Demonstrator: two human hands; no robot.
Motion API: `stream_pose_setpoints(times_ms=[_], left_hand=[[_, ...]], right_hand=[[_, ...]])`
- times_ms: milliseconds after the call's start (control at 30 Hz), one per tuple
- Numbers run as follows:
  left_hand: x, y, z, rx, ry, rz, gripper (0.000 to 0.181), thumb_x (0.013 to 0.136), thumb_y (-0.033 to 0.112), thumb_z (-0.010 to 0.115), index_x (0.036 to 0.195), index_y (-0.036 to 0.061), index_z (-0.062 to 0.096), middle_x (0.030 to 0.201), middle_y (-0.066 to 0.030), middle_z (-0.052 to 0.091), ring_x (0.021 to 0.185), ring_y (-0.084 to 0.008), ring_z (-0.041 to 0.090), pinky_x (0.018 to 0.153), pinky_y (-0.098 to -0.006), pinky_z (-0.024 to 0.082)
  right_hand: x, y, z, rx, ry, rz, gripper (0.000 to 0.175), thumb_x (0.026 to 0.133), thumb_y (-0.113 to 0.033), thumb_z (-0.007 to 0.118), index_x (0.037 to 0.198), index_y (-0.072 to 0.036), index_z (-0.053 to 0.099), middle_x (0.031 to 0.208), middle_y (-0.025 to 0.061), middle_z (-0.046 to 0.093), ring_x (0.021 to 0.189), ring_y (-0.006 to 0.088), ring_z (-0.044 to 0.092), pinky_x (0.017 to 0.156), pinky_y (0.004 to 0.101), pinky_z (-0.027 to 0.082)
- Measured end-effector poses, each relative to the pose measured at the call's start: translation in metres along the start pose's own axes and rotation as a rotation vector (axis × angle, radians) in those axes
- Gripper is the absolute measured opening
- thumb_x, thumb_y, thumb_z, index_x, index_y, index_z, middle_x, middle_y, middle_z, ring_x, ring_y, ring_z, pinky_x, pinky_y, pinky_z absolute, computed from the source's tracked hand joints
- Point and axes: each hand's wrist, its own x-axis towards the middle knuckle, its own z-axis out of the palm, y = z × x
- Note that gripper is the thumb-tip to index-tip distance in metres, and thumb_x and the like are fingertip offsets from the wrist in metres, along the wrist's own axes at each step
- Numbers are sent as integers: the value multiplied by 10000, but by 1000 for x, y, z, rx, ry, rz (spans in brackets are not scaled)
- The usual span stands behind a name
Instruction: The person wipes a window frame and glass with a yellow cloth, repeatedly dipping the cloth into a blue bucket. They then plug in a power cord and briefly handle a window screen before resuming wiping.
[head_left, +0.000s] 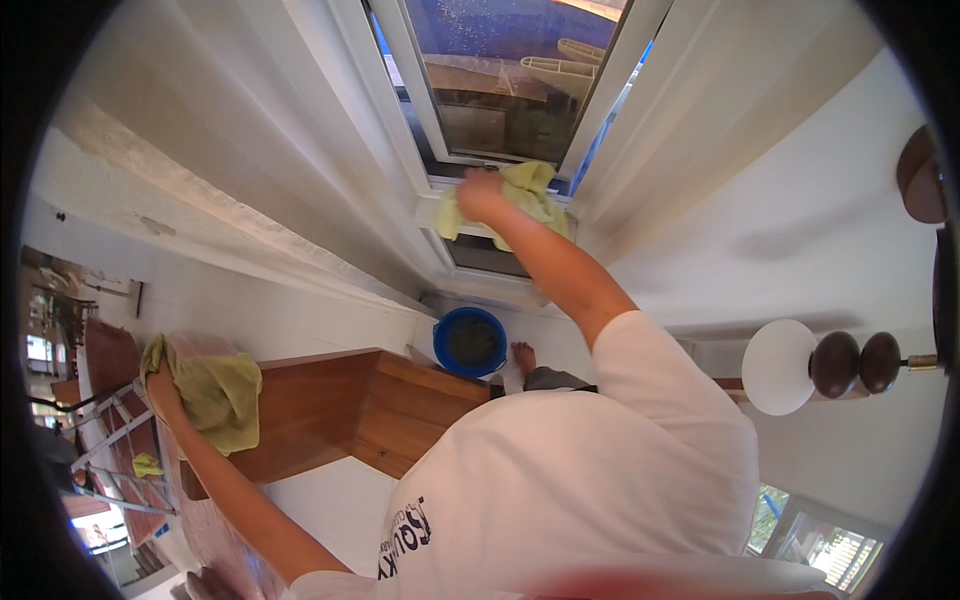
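My right hand (480, 193) presses a light yellow-green cloth (534, 187) on the white window frame's lower rail, just under the glass pane (517, 82). Parts of the cloth hang down over the rail. Far to the left, my left hand (159, 379) grips a darker olive-green cloth (221, 401), which drapes over the end of a brown wooden ledge (300, 405). My left fingers are partly covered by the fabric. Below the window, a blue bucket (470, 341) holding murky liquid stands on the floor beside my bare foot (524, 356).
White curtains (675, 112) hang on both sides of the window. A wall lamp with a white globe (780, 367) and dark round pieces juts in from the right. At the left are a metal ladder (124, 450) and a small yellow-green cloth (147, 465).
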Motion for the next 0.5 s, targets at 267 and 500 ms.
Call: stream_pose_setpoints(times_ms=[267, 500], left_hand=[[16, -14, 13, 65, -17, 68, 491, 825, 402, 491, 1112, 6, 541, 1094, -184, 563, 992, -336, 529, 816, -375, 407], [15, -16, 11, -81, -11, 91, 537, 812, 432, 515, 1113, -12, 537, 1090, -166, 572, 984, -312, 542, 802, -365, 415]], right_hand=[[-149, 68, -60, 645, 516, -19, 316, 728, -163, 532, 1014, -40, 587, 1044, 158, 536, 954, 288, 528, 809, 353, 432], [-160, 13, 59, 382, -299, -99, 358, 844, -283, 514, 1027, 23, 545, 936, 161, 564, 866, 279, 574, 736, 387, 459]])
